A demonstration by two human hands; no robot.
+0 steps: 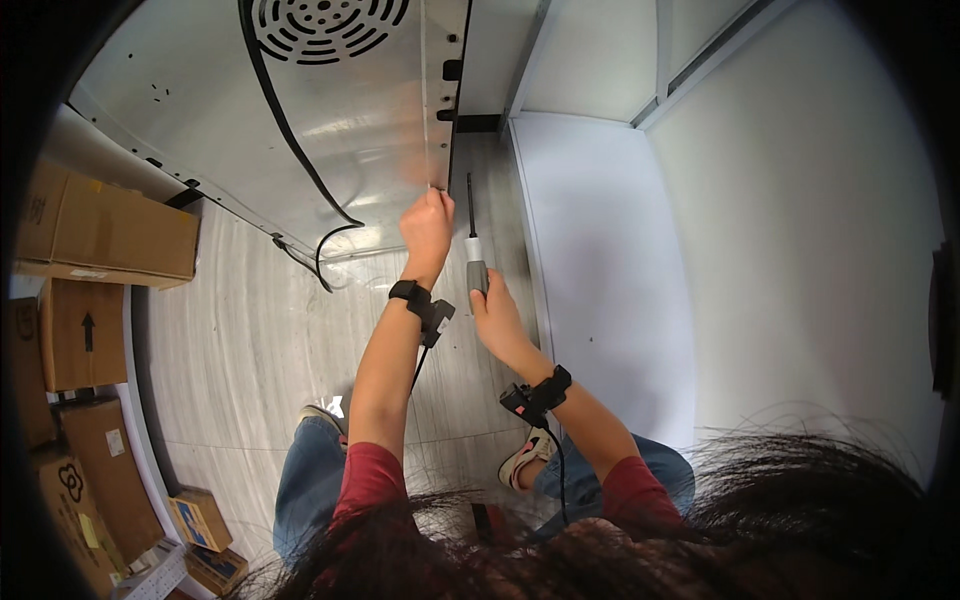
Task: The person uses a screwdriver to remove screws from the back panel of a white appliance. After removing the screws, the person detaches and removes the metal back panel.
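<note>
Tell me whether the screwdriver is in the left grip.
No, the right grip holds the screwdriver, while the left grip is at the edge of the vented metal panel.

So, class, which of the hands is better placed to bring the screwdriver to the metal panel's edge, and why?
Probably the right hand: it grips the screwdriver by its handle, shaft pointing forward beside the metal panel. The left hand is occupied at the panel's edge.
</note>
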